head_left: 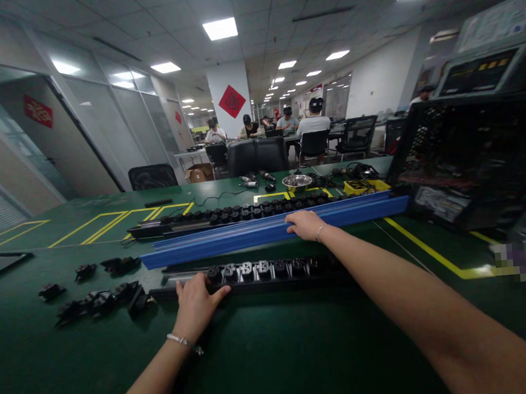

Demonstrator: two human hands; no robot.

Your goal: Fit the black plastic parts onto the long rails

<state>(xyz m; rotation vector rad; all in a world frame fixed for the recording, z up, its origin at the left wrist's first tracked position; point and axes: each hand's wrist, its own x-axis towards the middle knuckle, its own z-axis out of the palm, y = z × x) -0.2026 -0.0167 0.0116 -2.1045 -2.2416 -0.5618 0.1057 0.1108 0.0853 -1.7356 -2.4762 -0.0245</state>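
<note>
Bare arms [402,292] reach over a green surface [280,359]: left hand [195,300] half-open across a black strip [274,283], grip unclear; right hand [305,224] clasps a blue rail [230,242] beyond, seemingly positioning it, which needs a level hold.

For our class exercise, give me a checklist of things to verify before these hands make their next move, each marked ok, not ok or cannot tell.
1. Left hand touching the near black strip: ok, near its left end.
2. Right hand on the blue rail: ok, fingers curled on it.
3. Loose black pieces well away from the strip: not ok, one is right by its left end.
4. Blue rail apart from the computer case: cannot tell, they meet in view.
5. Socket modules fully seated: cannot tell, too small.
</note>
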